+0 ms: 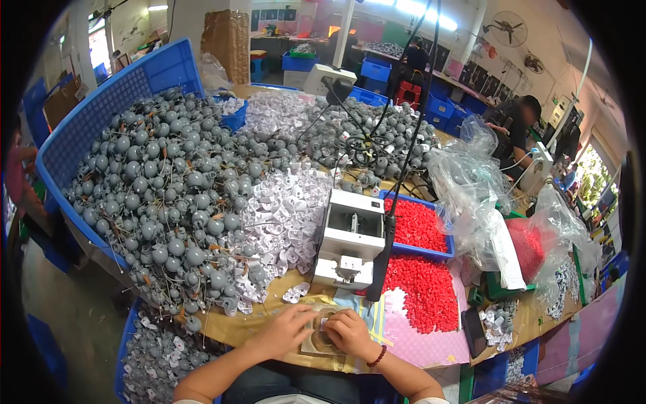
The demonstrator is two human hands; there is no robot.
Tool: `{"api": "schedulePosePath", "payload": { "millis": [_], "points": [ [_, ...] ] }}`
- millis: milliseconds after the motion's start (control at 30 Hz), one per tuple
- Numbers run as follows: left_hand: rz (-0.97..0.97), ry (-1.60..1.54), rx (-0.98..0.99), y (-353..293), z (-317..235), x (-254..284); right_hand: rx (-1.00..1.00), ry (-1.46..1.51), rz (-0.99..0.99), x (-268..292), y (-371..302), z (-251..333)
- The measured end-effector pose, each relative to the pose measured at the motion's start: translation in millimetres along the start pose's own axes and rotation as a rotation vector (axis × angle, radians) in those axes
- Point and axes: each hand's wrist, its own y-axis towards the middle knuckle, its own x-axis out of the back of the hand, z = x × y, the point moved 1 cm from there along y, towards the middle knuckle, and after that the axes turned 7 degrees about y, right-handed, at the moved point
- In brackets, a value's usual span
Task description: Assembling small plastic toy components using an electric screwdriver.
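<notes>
At the table's near edge, my left hand and my right hand meet over a round brownish fixture lying on the work surface. Both hands have their fingers bent and pressed together. A small pale bit shows by the right fingertips, but the fingers cover most of it and I cannot tell its kind. A dark red bead bracelet circles my right wrist. Just beyond the hands lie a few loose white plastic pieces. A black electric screwdriver hangs upright above and right of my right hand.
A white box-shaped machine stands ahead. Grey round parts with wires spill from a big blue crate at left, beside piled white pieces. Right are red parts, a blue tray and plastic bags. A co-worker sits beyond.
</notes>
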Motion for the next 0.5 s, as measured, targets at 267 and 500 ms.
{"api": "schedulePosePath", "payload": {
  "millis": [267, 500],
  "points": [
    [-0.28, 0.348, 0.008, -7, 30, 122, 0.048, -0.048, 0.035, 2, -4, 6],
    [-0.332, 0.745, 0.17, 9, 82, 184, -0.015, -0.082, 0.024, 2, -5, 11]
  ]
}}
